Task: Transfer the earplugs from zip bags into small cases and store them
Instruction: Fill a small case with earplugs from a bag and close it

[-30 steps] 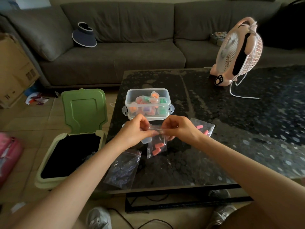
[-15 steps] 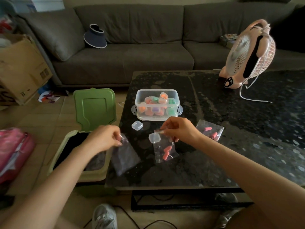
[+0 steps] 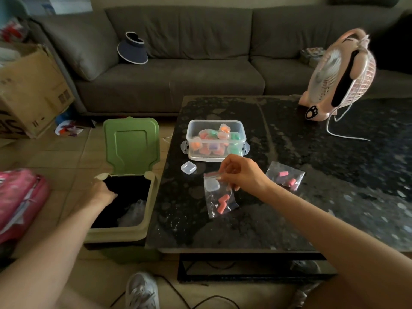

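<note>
My left hand (image 3: 101,192) reaches over the open green-lidded bin (image 3: 124,228); its fingers dip past the rim, so I cannot tell whether they are closed or spread. My right hand (image 3: 239,172) pinches the top edge of the nearer zip bag (image 3: 219,198), which holds pink earplugs (image 3: 223,202) and lies on the black table (image 3: 245,230). A tug one-handed could spill them or knock the small case (image 3: 211,185) resting on the bag. I count two zip bags with earplugs, the second (image 3: 285,178) to the right, two loose clear cases, the other (image 3: 188,167) just behind, and one storage box (image 3: 215,139) of filled cases.
</note>
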Tool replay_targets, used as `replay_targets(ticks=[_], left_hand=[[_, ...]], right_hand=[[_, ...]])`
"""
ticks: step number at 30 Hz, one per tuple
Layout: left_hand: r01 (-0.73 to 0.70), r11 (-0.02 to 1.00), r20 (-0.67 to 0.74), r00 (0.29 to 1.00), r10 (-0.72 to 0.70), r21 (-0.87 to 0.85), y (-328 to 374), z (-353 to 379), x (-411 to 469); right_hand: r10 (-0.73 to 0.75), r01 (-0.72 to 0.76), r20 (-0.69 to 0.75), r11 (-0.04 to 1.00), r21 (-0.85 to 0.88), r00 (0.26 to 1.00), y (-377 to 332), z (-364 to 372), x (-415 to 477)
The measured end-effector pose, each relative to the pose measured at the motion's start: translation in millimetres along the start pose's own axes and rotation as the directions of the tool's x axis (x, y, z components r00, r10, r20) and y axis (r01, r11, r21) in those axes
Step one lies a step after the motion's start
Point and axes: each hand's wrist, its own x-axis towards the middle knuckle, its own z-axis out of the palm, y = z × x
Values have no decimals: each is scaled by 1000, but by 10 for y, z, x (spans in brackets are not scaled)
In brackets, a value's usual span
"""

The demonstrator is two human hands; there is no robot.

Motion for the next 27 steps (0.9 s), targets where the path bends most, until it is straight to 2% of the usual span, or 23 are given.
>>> replay_targets(ticks=[2,4,5,8,11,13,16,22,27], left_hand=[[-131,991,-35,991,131,1,195,-50,-104],[-331,942,-80,942,327,-47,511,-116,-377],[-457,886,-104,888,448,-83,685,-151,-570],[-760,621,-164,648,743,-191,1075,-187,-1061],[-863,433,-114,473,874,-262,1290,-171,-1397],[-889,377,-55,404,913,-260,1389,-117,-1522],[-913,340,-32,356,934,-224,1500,-51,-1600],[-927,342,-39,351,935,-151,1596,-38,-1617],[-952,268,-84,282,956,-147,1597,-49,-1662]], right_hand=[[4,-4,8,1000,4,1000,-6,-23,-11],[5,-5,32,1000,4,999,-12,-40,-23],[3,-2,43,1000,-6,999,-12,-43,-28],[-13,16,55,999,-40,998,-17,-51,-42],[-19,21,60,999,-38,998,-37,-58,-64],[-31,32,51,999,-21,998,-51,-62,-82],[-48,49,47,999,-21,998,-53,-83,-104],[-71,71,41,997,-2,997,-34,-131,-144],[-79,84,38,986,-146,996,-5,-157,-141]])
